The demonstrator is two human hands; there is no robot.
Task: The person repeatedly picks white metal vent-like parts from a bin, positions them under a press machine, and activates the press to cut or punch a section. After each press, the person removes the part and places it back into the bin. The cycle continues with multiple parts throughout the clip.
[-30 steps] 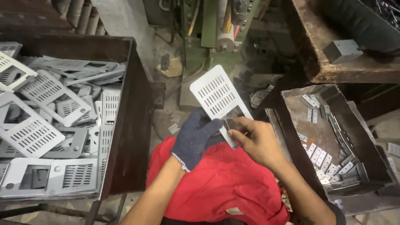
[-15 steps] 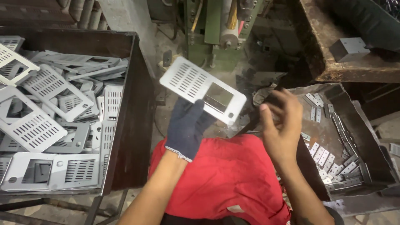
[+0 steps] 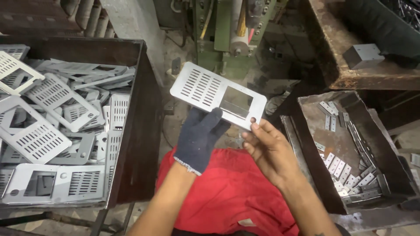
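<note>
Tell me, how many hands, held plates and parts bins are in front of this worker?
Hands: 2, the gloved left hand and the bare right hand
Slotted plate held between them: 1
Bins: 2, the left bin and the right bin
Total: 5

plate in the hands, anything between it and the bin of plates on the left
Nothing visible. The plate is held up by the gloved left hand and bare right hand, with only open air across to the bin's wall.
</note>
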